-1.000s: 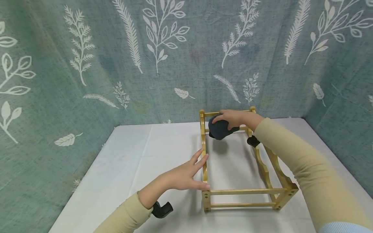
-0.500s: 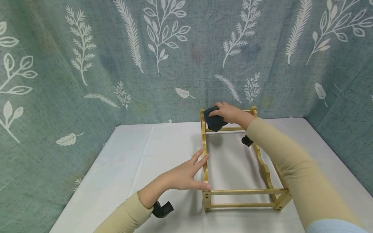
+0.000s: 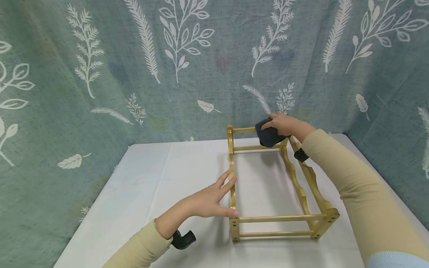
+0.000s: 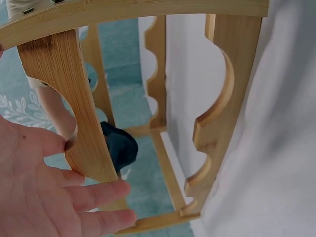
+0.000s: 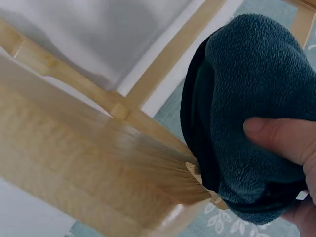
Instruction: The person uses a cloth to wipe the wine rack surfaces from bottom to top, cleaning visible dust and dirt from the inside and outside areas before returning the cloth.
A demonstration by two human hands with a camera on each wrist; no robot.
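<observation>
A dark teal fuzzy cloth [image 3: 266,134], bunched up, is in my right hand [image 3: 283,124] at the far right end of a light wooden rack [image 3: 275,219]. The right wrist view shows the thumb pressing on the cloth [image 5: 261,89], which lies against the wooden end of the rack; the other fingers are mostly out of sight. My left hand [image 3: 209,201] rests with spread, fairly straight fingers on the rack's left rail, near the front corner. In the left wrist view its fingers [image 4: 101,195] lie along the scalloped wooden rail [image 4: 74,103].
The rack stands on a white-covered table [image 3: 174,175], its scalloped side rails joined by crossbars at both ends. A grey-green curtain [image 3: 140,67] with white leaf prints hangs behind and at the sides. A black camera mount [image 3: 182,240] sits at the left wrist.
My right hand with the cloth first moves left and up to the rack's far left corner, then right along the far bar to the far right corner. My left hand stays on the rail.
</observation>
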